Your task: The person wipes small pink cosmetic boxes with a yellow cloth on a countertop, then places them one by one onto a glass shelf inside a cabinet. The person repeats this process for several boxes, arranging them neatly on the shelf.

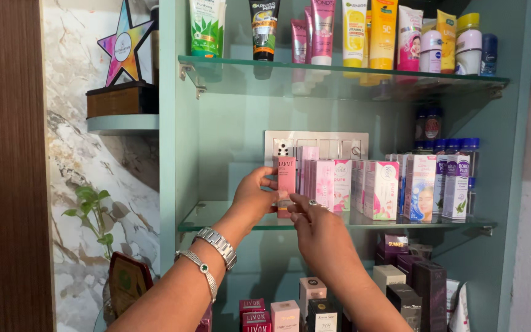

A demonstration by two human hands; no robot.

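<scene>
**Colours and Patterns Observed**

A pink carton [286,182] is held upright by the left hand [254,195], and its base is touched by the right hand [318,232]. The neighbouring cartons [373,187] are printed in pink and white. The cabinet [174,123] is finished in pale teal, with green-tinted glass shelves [228,222]. The tubes [339,31] on the upper shelf are coloured green, black, pink, yellow and orange. A silver metal watch [217,246] is worn on the left wrist. The wall [75,154] is patterned as white marble with grey and tan veins. A multicoloured star trophy [124,46] is mounted on a brown base.
</scene>
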